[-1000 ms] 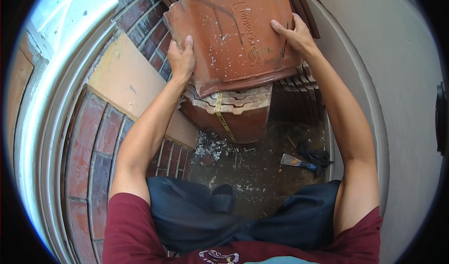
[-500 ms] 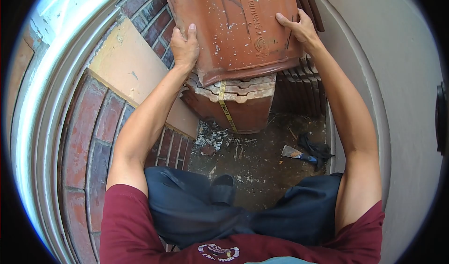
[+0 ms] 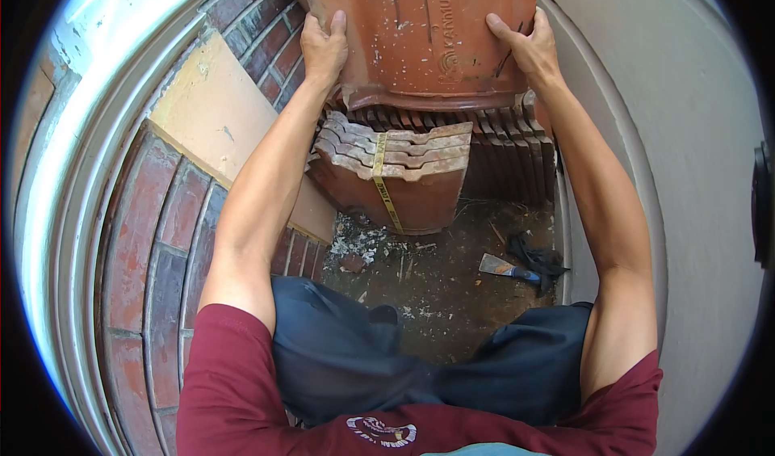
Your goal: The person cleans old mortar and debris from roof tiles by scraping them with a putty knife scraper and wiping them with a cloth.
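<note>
Both my hands hold an orange clay roof tile [image 3: 387, 52] by its two sides, at the top of the head view. Raised lettering reading KANMURI and white specks show on its face. My left hand [image 3: 325, 48] grips the left edge, thumb up, fingers partly hidden behind it. My right hand [image 3: 533, 50] grips the right edge with its thumb laid on the face. Below the tile stands a strapped bundle of roof tiles [image 3: 428, 189], bound with a yellow band [image 3: 386, 188]. Behind that, a row of upright tiles [image 3: 517, 157] is partly covered by the held tile.
On the dirty floor [image 3: 428, 282] lie a scraper [image 3: 507, 268] with a blue handle, a dark cloth [image 3: 539, 256] and pale debris [image 3: 355, 238]. A brick wall [image 3: 169, 286] with a beige board [image 3: 214, 105] flanks the left; a smooth grey wall [image 3: 686, 173] the right.
The held tile has moved up and away from me, slightly right, and straightened from its tilt. Both hands went with it. More of the bundle's top and the upright row now shows.
</note>
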Action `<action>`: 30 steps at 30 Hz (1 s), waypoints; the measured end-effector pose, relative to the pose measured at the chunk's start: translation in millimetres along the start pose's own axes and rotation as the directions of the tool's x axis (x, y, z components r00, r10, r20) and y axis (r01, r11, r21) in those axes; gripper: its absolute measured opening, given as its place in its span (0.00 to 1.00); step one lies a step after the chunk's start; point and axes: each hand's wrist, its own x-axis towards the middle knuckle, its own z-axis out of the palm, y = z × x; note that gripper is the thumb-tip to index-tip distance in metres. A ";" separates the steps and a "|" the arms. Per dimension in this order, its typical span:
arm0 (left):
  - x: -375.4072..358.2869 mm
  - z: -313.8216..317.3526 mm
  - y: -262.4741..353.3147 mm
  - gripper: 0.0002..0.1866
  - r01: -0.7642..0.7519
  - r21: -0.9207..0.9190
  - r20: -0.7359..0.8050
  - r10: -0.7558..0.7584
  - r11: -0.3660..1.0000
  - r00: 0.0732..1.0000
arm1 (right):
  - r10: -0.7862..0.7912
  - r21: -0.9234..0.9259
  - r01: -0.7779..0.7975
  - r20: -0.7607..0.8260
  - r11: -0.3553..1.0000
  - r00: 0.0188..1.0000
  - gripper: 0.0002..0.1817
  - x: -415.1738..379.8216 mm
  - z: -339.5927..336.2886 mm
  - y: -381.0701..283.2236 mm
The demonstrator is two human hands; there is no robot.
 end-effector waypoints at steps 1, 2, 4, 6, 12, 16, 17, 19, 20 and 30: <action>-0.1 2.3 -7.6 0.20 0.032 0.023 0.017 -0.033 0.999 0.999 | -0.015 -0.024 0.014 -0.022 1.000 1.000 0.47 -1.6 0.4 1.8; 1.7 2.8 -15.8 0.20 0.062 0.046 0.033 -0.063 0.997 0.997 | -0.032 -0.047 0.030 -0.045 0.998 0.998 0.47 -0.2 -0.6 3.2; -1.9 3.8 -9.2 0.20 0.124 0.106 0.061 -0.131 0.987 0.989 | 0.043 -0.051 -0.044 -0.020 0.998 0.999 0.47 -2.8 -3.9 1.0; -4.9 4.3 -3.9 0.19 0.172 0.170 0.075 -0.186 0.970 0.980 | 0.102 -0.036 -0.102 0.003 0.994 0.995 0.47 -3.6 -5.4 0.8; -5.2 3.9 -28.9 0.19 0.167 0.084 0.090 -0.174 0.982 0.981 | 0.168 0.007 -0.168 0.030 0.986 0.985 0.45 -4.7 0.5 5.7; -4.3 -11.3 -2.0 0.16 0.249 0.225 0.135 -0.283 0.942 0.949 | 0.194 -0.026 -0.193 0.038 0.981 0.980 0.46 -12.2 7.3 6.8; -5.6 -12.6 -7.5 0.15 0.227 0.117 0.133 -0.242 0.967 0.961 | 0.196 -0.019 -0.196 0.023 0.980 0.980 0.47 -12.1 11.9 15.9; -7.3 -16.7 -4.0 0.14 0.250 0.007 0.155 -0.248 0.968 0.956 | 0.225 -0.048 -0.224 0.034 0.974 0.974 0.48 -18.0 16.6 11.5; -8.3 -19.3 -6.5 0.15 0.260 0.053 0.149 -0.265 0.964 0.953 | 0.236 -0.055 -0.233 0.047 0.971 0.971 0.48 -20.3 19.5 9.2; -8.7 -26.1 -8.5 0.18 0.242 0.337 0.117 -0.295 0.910 0.948 | 0.257 -0.035 -0.255 0.072 0.966 0.964 0.48 -25.9 24.8 26.7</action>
